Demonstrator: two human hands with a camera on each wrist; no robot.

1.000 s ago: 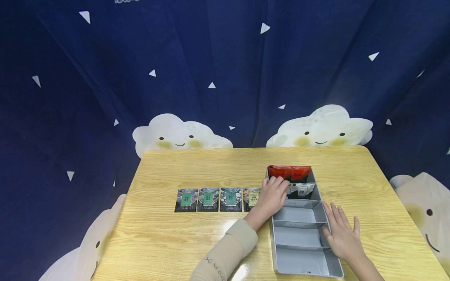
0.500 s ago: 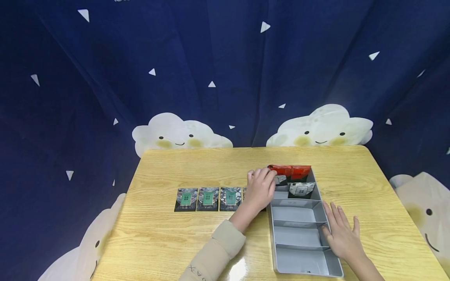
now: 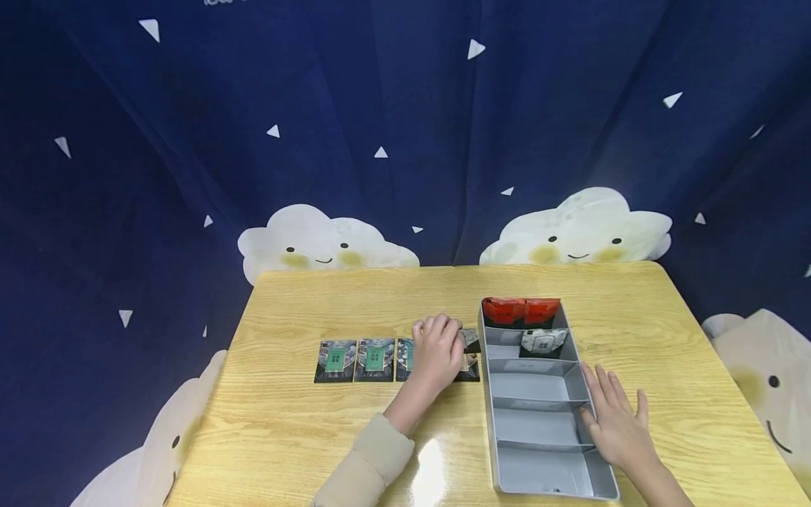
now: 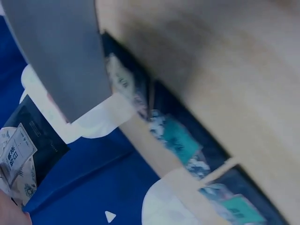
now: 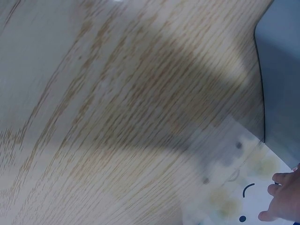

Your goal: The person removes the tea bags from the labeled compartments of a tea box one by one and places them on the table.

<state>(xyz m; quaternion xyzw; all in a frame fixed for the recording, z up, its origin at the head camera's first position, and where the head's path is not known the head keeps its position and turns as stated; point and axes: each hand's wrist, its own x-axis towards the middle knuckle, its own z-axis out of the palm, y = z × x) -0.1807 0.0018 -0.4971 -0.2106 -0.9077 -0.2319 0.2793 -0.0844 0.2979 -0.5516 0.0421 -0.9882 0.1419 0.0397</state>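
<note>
My left hand [image 3: 437,354] pinches a black sachet with a pale label [image 4: 35,145], held just left of the grey divided box [image 3: 495,451] and above a row of sachets. In that row, green-labelled sachets [image 3: 375,360] lie flat; my hand partly hides the yellow-labelled sachet [image 3: 469,372] at the right end. Two red sachets [image 3: 522,310] stand in the box's rear compartment. One grey-and-black sachet [image 3: 543,342] stands in the right half of the second compartment. My right hand [image 3: 617,422] rests at the box's right wall, fingers straight and spread.
The box and the row lie on a wooden table [image 3: 285,436]. A dark blue curtain [image 3: 431,98] with clouds and white triangles hangs behind and beside it. Thin dividers [image 3: 538,403] split the box crosswise.
My left hand has drawn the pale-labelled sachet from the second compartment, over the left wall, and moved left. That compartment's left half is now bare. My right hand stays put.
</note>
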